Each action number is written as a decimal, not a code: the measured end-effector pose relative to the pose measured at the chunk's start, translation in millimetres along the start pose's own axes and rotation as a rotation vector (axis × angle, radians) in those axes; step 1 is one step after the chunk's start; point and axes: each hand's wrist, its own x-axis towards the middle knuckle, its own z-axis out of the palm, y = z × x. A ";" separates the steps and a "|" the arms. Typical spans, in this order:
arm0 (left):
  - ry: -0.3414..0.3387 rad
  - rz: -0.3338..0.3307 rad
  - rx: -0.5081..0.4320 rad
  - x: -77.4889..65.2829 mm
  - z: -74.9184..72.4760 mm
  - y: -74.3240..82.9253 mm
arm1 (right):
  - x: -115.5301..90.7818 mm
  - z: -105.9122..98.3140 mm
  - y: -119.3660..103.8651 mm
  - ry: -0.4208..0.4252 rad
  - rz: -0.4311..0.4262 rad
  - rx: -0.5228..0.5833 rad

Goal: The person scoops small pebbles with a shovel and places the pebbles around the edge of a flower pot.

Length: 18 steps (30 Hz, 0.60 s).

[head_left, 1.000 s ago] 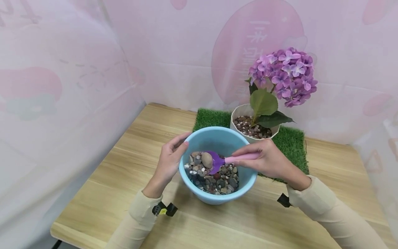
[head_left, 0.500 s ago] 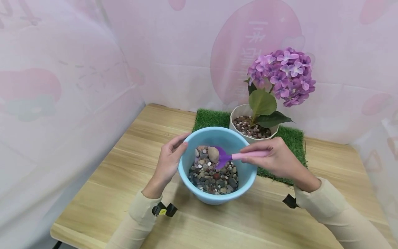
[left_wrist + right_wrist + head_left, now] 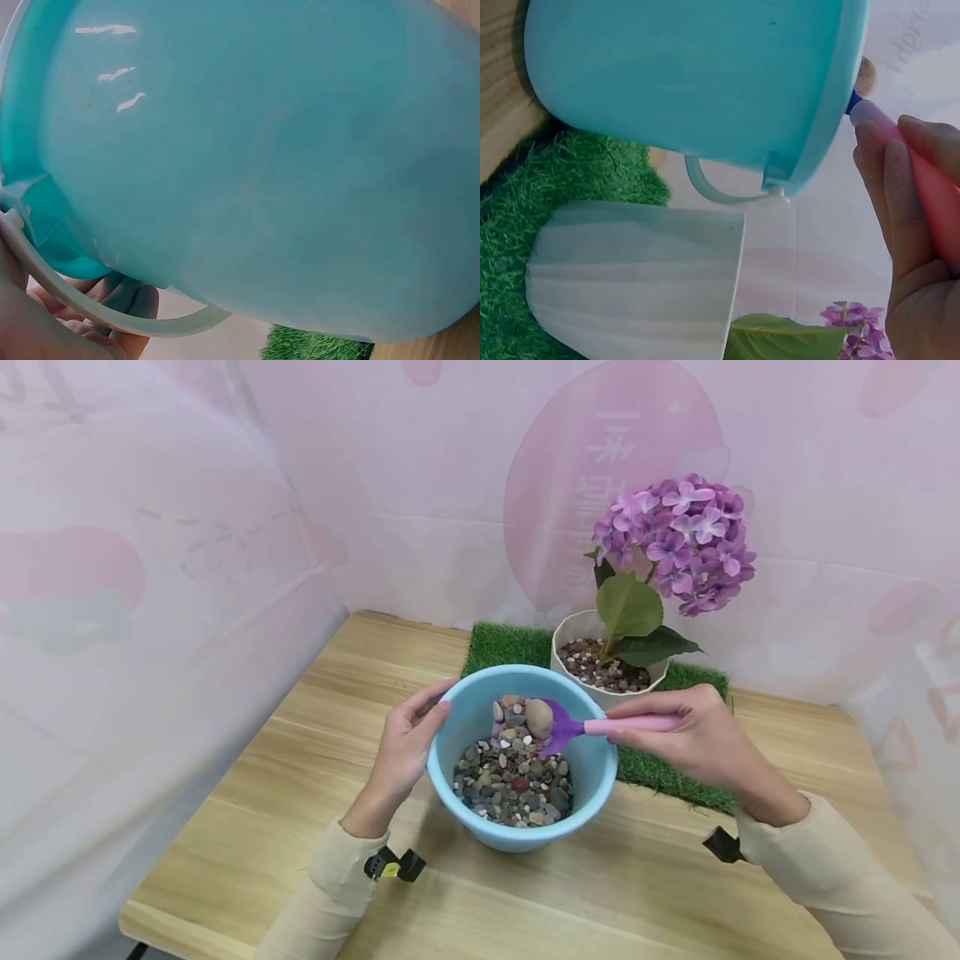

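Rightward and slightly toward the far side, the right hand point(image 3: 701, 735) and its purple-and-pink scoop point(image 3: 592, 727) have moved since the earlier frame, stones and all; the left hand point(image 3: 401, 747) has stayed at the left rim of the blue bucket point(image 3: 517, 839).

Pale cloth point(image 3: 420, 460) with pink prints hangs at the far side and the left; before it is a wood-grain table point(image 3: 300, 793); on its far part lies a green grass mat point(image 3: 510, 646); the bucket stands just on the near side of the mat, though I cannot tell whether its base touches it; far and right of the bucket, a white pot point(image 3: 637, 277) on the mat holds a purple flower point(image 3: 678, 543) with green leaves.

At the bucket, the left hand's thumb lies on the rim and its other fingers curl against the outside, beside the bucket's loop handle point(image 3: 172, 326); the right hand's thumb and fingers are clamped together on the scoop's pink grip; the purple blade is inside the bucket, above the gravel point(image 3: 502, 785), bearing small pebbles and 1 large rounded stone point(image 3: 538, 718).
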 end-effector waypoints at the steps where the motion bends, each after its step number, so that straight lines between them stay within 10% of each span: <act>1: -0.001 -0.001 0.000 0.0 -0.3 0.3 | -0.6 -1.0 -0.6 0.006 -0.002 0.001; 18: -0.019 -0.002 -0.022 -0.2 -0.5 3.2 | -13.4 -22.2 -5.8 0.050 -0.021 -0.111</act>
